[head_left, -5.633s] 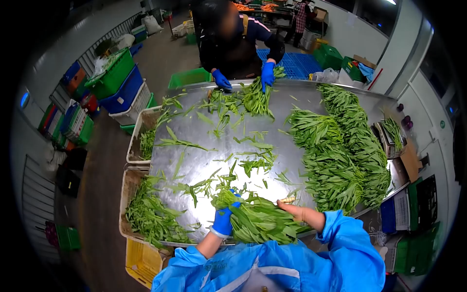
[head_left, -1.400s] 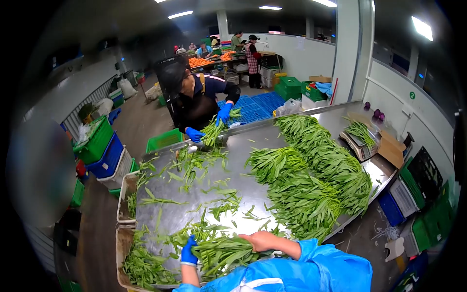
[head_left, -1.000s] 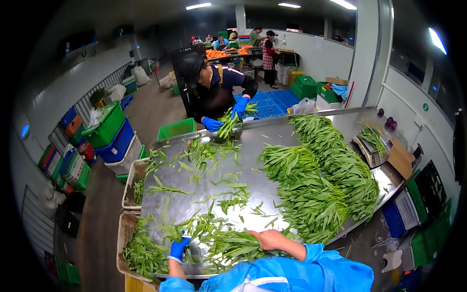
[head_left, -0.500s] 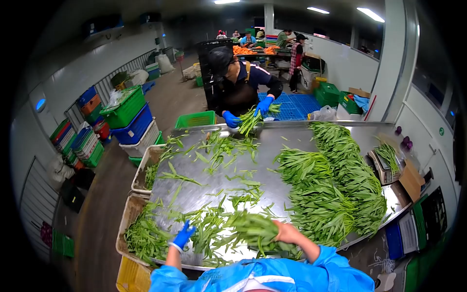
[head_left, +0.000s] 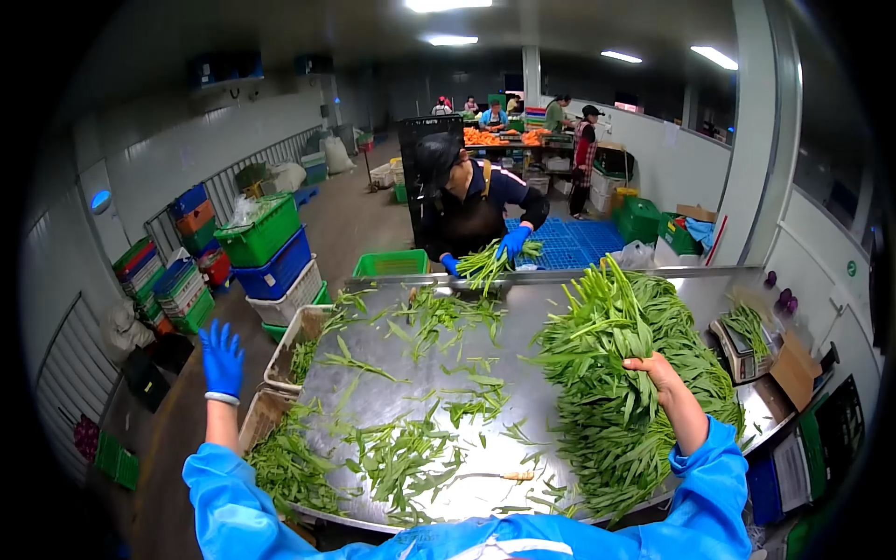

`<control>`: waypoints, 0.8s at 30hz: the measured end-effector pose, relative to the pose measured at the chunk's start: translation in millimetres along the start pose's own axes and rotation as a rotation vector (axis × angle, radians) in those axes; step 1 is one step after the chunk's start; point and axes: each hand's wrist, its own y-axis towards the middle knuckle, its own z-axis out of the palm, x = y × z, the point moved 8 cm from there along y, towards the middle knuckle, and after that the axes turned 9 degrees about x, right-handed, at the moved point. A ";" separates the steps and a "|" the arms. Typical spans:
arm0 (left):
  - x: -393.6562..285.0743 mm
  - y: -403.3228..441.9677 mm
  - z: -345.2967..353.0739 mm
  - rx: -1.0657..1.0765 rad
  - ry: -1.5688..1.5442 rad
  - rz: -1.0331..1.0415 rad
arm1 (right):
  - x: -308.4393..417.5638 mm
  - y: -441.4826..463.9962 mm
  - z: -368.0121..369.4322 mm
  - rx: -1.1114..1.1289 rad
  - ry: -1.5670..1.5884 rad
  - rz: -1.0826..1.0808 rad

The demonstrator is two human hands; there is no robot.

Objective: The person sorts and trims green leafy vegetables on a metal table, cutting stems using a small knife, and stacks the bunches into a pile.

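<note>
My right hand (head_left: 656, 373), ungloved, grips a bunch of long-leaved greens (head_left: 607, 303) that look like water spinach, stems pointing away from me. It is over the big pile of the same greens (head_left: 686, 336) on the right of the metal table (head_left: 551, 369). My left hand (head_left: 222, 362), in a blue glove, is raised at the far left with fingers spread and nothing in it. Loose greens (head_left: 397, 457) lie scattered at the table's left and middle. Near the front edge rests a knife (head_left: 513, 475) with a light handle.
Across the table a co-worker (head_left: 481, 201) in blue gloves holds greens (head_left: 490, 264). Baskets (head_left: 303, 322) line the left edge. At the right stand a scale (head_left: 733, 347) with greens and a cardboard box (head_left: 793, 359). Stacked crates (head_left: 271, 257) are on the floor at left.
My right hand has carried its bunch from the front middle to the right, over the pile, uncovering the knife. My left hand has lifted away from the loose greens, out to the left.
</note>
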 end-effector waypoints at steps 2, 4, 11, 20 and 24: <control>6.7 -5.7 -15.5 -0.034 -0.046 -0.031 | 2.6 -7.1 -5.1 -0.012 0.033 0.006; 25.3 -17.5 -26.5 -0.055 -0.067 -0.085 | -8.7 -11.7 -10.0 -0.012 0.078 0.027; 92.9 -43.0 -12.7 -0.032 -0.096 -0.252 | -51.8 -8.6 -14.2 -0.006 0.134 0.145; 135.5 -5.6 99.1 0.065 -0.001 -0.541 | -11.5 29.4 -16.6 -0.135 -0.362 0.243; 73.6 90.5 234.1 0.386 0.188 -0.347 | 103.0 55.9 29.7 -0.109 -0.433 0.043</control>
